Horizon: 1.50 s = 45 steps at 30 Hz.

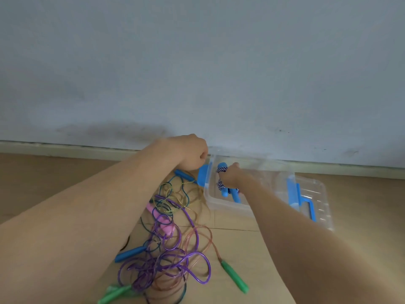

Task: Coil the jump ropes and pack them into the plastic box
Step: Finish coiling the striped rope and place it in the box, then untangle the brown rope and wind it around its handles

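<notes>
Clear plastic box (pixel 228 206), open, on the floor by the wall; its lid (pixel 317 189) lies just to the right. Right hand (pixel 230 177) grips a coiled braided jump rope (pixel 219 185) with blue handles inside the box. Left hand (pixel 190 153), fingers curled, is at the box's far left corner; whether it holds the rim cannot be told. Tangled ropes (pixel 171 244) lie on the floor left of the box.

hands (pixel 192 154) (pixel 230 177) 2 | box (pixel 228 206) 1 | lid (pixel 318 194) 1 | coiled rope (pixel 220 172) 1 | green handles (pixel 234 276) 2
</notes>
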Tool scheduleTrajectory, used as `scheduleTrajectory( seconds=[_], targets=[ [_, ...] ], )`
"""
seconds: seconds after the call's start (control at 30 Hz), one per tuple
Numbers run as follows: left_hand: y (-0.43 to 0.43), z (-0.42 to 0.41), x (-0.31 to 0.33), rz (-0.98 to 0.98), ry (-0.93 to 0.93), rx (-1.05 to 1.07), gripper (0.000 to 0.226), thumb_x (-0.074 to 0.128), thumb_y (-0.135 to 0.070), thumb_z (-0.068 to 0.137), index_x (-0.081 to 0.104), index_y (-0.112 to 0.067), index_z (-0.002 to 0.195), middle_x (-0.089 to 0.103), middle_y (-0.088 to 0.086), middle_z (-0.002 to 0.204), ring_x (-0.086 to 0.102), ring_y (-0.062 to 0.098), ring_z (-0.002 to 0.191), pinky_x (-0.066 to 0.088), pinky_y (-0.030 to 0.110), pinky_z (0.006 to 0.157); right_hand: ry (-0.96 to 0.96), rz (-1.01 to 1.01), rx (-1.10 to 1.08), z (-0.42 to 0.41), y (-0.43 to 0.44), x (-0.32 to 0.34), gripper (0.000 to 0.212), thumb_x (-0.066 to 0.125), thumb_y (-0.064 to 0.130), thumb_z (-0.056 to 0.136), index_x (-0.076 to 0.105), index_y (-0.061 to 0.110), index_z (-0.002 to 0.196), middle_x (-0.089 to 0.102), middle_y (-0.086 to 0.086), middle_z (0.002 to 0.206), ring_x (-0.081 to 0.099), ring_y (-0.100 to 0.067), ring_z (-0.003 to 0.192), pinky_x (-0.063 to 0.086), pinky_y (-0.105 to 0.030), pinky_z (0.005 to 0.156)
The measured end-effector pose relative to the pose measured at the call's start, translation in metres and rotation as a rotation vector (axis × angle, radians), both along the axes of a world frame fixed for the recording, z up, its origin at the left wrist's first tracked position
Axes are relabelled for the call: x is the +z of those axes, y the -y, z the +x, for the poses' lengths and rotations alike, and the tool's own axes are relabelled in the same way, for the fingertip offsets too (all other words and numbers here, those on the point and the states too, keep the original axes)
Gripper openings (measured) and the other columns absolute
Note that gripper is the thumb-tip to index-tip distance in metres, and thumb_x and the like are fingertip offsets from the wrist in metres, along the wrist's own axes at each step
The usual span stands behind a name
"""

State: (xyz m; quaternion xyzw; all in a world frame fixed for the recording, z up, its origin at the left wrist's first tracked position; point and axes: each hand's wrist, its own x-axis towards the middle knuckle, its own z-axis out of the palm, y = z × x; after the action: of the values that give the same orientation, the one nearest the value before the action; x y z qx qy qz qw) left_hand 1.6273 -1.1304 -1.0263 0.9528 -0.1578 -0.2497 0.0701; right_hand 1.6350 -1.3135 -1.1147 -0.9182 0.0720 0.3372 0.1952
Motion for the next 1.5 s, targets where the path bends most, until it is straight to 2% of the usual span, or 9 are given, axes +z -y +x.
scheduleTrajectory(
  seconds=[0.17,0.33,0.53,0.67,0.87,0.93,1.07,1.27,1.5],
  targets=[
    [-0.016,-0.006,-0.003,0.026,-0.03,0.015,0.031,0.046,-0.019,0.098,0.074,-0.009,0.106,0.074,0.013,0.106,0.059,0.024,0.082,0.053,0.039,0.076,-0.103,0.126,-0.023,-0.002,0.008,-0.01,0.028,0.064,0.018,0.096,0.049,0.0,0.111,0.063,-0.019,0.095,0.066,-0.037,0.09,0.056,-0.043,0.077],
    [-0.027,-0.005,-0.001,0.045,-0.022,0.034,0.028,0.044,-0.017,0.097,0.071,-0.012,0.098,0.067,0.008,0.094,0.051,0.022,0.083,0.044,0.038,0.072,0.211,-0.082,0.216,0.003,-0.008,0.019,0.021,0.052,0.008,0.093,0.045,0.007,0.073,0.051,-0.01,0.079,0.057,-0.036,0.089,0.039,-0.031,0.068],
    [-0.041,-0.015,0.02,0.116,-0.069,0.093,0.041,0.044,-0.012,0.101,0.068,-0.026,0.131,0.063,0.004,0.135,0.062,0.029,0.12,0.054,0.044,0.102,0.199,-0.21,0.755,-0.012,-0.061,0.076,0.034,0.045,0.007,0.095,0.07,0.007,0.119,0.068,-0.015,0.122,0.066,-0.035,0.112,0.056,-0.044,0.096],
    [-0.055,-0.02,0.034,0.064,-0.073,0.196,0.043,0.043,-0.009,0.098,0.068,-0.027,0.128,0.07,0.004,0.113,0.072,0.024,0.101,0.056,0.036,0.087,0.178,-0.366,0.943,-0.025,-0.102,0.092,0.019,0.052,0.004,0.094,0.047,0.011,0.076,0.052,-0.006,0.085,0.059,-0.026,0.08,0.05,-0.034,0.07],
    [-0.082,-0.027,0.034,-0.001,-0.063,0.291,0.043,0.044,-0.009,0.091,0.071,-0.026,0.12,0.07,-0.002,0.086,0.075,0.02,0.087,0.059,0.041,0.092,0.259,-0.357,0.975,-0.038,-0.15,0.075,0.022,0.053,0.004,0.097,0.046,0.009,0.077,0.048,-0.002,0.08,0.048,-0.018,0.065,0.044,-0.034,0.066],
    [-0.091,-0.028,0.031,-0.006,-0.052,0.308,0.042,0.043,-0.012,0.091,0.069,-0.03,0.119,0.071,-0.002,0.095,0.076,0.019,0.084,0.059,0.043,0.093,0.257,-0.385,0.968,-0.04,-0.149,0.061,0.006,0.055,0.002,0.096,0.059,0.008,0.096,0.058,-0.007,0.096,0.058,-0.023,0.077,0.047,-0.035,0.066],
    [-0.103,-0.029,0.026,-0.001,-0.041,0.308,0.04,0.042,-0.017,0.09,0.071,-0.032,0.114,0.07,-0.004,0.093,0.075,0.022,0.089,0.06,0.043,0.093,0.146,-0.384,0.911,-0.05,-0.135,0.016,0.039,0.06,-0.002,0.093,0.063,0.003,0.132,0.06,-0.016,0.139,0.065,-0.033,0.119,0.054,-0.041,0.09],
    [-0.109,-0.026,0.016,-0.015,-0.045,0.302,0.038,0.045,-0.017,0.089,0.074,-0.027,0.112,0.072,0.004,0.111,0.074,0.029,0.1,0.06,0.047,0.094,0.086,-0.524,1.029,-0.055,-0.134,-0.043,0.051,0.06,0.005,0.095,0.054,0.01,0.146,0.03,-0.016,0.163,0.026,-0.034,0.154,0.03,-0.06,0.121],
    [-0.12,-0.024,0.011,-0.016,-0.034,0.33,0.039,0.045,-0.017,0.091,0.074,-0.03,0.115,0.068,0.001,0.122,0.07,0.029,0.105,0.058,0.045,0.097,0.197,-0.263,0.898,-0.034,-0.148,-0.026,0.021,0.06,-0.001,0.086,0.068,0.007,0.104,0.07,-0.012,0.117,0.067,-0.034,0.112,0.053,-0.038,0.087]
  ],
)
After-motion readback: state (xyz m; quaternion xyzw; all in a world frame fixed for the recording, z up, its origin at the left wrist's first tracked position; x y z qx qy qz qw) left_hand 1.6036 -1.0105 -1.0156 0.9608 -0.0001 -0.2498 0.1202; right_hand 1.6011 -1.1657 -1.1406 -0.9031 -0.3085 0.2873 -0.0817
